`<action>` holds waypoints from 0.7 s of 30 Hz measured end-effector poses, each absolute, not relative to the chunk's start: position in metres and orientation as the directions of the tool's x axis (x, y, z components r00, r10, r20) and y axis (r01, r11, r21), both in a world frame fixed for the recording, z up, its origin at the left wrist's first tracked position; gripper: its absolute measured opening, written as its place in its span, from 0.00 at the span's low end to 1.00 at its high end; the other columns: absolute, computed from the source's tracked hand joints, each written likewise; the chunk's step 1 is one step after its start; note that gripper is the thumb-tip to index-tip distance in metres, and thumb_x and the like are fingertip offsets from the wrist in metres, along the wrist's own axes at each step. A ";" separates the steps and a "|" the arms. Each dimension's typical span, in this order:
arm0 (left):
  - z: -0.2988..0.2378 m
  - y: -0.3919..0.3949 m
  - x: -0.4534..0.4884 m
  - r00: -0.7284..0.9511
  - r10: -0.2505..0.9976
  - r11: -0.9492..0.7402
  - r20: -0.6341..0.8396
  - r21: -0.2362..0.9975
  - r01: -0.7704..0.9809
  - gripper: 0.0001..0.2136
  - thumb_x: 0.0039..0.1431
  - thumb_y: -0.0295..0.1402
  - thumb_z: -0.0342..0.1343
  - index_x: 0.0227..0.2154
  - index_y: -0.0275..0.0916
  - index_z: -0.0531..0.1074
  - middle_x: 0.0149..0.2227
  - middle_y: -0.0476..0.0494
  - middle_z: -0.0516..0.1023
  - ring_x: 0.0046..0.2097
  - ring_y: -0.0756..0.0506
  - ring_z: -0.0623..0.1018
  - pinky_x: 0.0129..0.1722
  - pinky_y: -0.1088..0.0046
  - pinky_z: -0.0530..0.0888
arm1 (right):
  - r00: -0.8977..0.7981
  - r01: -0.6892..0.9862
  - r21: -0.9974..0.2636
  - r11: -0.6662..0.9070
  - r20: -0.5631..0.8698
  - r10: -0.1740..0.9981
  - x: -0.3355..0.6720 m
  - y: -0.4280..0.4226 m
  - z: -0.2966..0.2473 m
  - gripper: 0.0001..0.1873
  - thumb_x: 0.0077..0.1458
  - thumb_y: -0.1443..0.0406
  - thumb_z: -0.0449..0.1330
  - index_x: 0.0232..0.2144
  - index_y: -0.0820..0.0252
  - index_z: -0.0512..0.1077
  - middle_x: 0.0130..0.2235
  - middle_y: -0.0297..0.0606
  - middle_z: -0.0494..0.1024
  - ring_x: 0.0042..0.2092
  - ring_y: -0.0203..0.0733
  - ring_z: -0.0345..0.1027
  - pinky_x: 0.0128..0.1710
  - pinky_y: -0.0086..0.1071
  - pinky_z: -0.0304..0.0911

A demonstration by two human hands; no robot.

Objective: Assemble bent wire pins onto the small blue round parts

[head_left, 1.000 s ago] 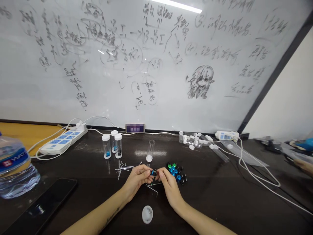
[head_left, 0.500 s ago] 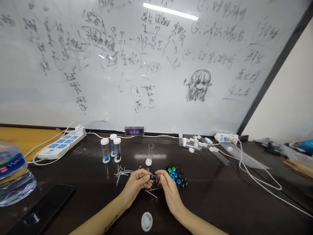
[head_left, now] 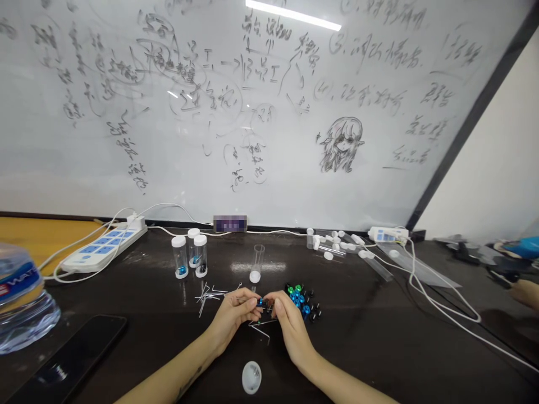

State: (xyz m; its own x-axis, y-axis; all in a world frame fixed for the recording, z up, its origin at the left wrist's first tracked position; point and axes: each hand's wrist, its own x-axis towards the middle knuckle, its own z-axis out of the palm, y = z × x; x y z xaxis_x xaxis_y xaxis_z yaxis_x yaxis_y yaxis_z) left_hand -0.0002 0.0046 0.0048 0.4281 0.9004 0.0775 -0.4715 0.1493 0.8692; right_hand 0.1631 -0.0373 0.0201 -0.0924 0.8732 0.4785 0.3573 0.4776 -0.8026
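My left hand (head_left: 233, 318) and my right hand (head_left: 289, 321) meet over the dark table, fingertips pinched together on a small blue part (head_left: 261, 303) held between them. Thin bent metal pins (head_left: 261, 329) lie just under the hands, and more pins (head_left: 209, 294) lie to the left. A heap of blue, green and black small parts (head_left: 304, 303) sits right beside my right hand. An open clear tube (head_left: 257, 261) stands upright behind the hands, and a white cap (head_left: 251, 377) lies near my wrists.
Three capped vials (head_left: 190, 256) stand at the back left. A power strip (head_left: 103, 247), a water bottle (head_left: 19, 294) and a black phone (head_left: 63, 362) are at the left. Spare tubes and caps (head_left: 337, 244) and white cables (head_left: 438, 300) lie to the right. Another person's hand (head_left: 526, 292) shows at the right edge.
Both hands stay pinched on the blue part in the same spot. The view has shifted slightly; the other person's hand at the right edge has drawn back.
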 end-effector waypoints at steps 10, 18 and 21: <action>0.007 0.003 -0.001 0.412 0.909 0.149 0.069 0.868 -0.473 0.10 0.47 0.34 0.65 0.31 0.34 0.75 0.26 0.43 0.79 0.28 0.49 0.77 0.31 0.76 0.72 | -0.089 0.348 -0.803 0.483 0.485 0.870 0.163 -0.039 0.020 0.15 0.66 0.59 0.44 0.44 0.54 0.68 0.41 0.39 0.69 0.41 0.44 0.64 0.43 0.35 0.60; 0.007 0.004 0.000 0.416 0.907 0.150 0.072 0.866 -0.477 0.09 0.48 0.34 0.64 0.31 0.33 0.75 0.26 0.43 0.79 0.27 0.50 0.77 0.31 0.77 0.72 | -0.102 0.340 -0.793 0.505 0.503 0.858 0.162 -0.039 0.022 0.17 0.66 0.58 0.43 0.42 0.55 0.69 0.40 0.39 0.68 0.41 0.44 0.64 0.43 0.35 0.60; 0.007 0.004 0.000 0.411 0.909 0.146 0.072 0.868 -0.475 0.09 0.48 0.34 0.64 0.31 0.33 0.75 0.26 0.43 0.79 0.28 0.50 0.77 0.31 0.76 0.73 | -0.101 0.343 -0.790 0.509 0.508 0.856 0.162 -0.038 0.023 0.17 0.66 0.57 0.43 0.41 0.55 0.70 0.40 0.39 0.68 0.40 0.44 0.64 0.41 0.35 0.60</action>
State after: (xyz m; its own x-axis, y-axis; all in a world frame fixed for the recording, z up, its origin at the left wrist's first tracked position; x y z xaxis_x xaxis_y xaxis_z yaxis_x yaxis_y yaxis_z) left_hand -0.0005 0.0035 0.0073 0.4114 0.9086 0.0721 -0.4746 0.1460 0.8680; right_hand 0.1624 -0.0384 0.0232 -0.1006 0.8556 0.5078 0.3426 0.5089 -0.7897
